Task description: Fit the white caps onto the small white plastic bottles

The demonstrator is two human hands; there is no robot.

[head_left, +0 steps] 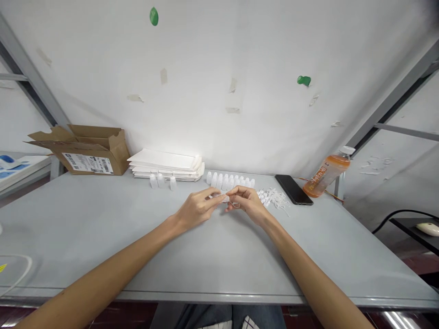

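Over the middle of the grey table, my left hand is closed around a small whitish plastic bottle, mostly covered by the fingers. My right hand meets it at the bottle's right end, its thumb and fingertips pinched together. What sits in that pinch is too small to make out. Just behind my hands stand several small white plastic bottles in rows. Three similar bottles with thin dark needle-like tips stand farther left. Beside my right hand lies a loose pile of small white plastic parts.
A stack of white envelopes or papers lies against the wall, next to an open cardboard box. To the right are a black phone and a leaning orange drink bottle. A white cable curves at the left front.
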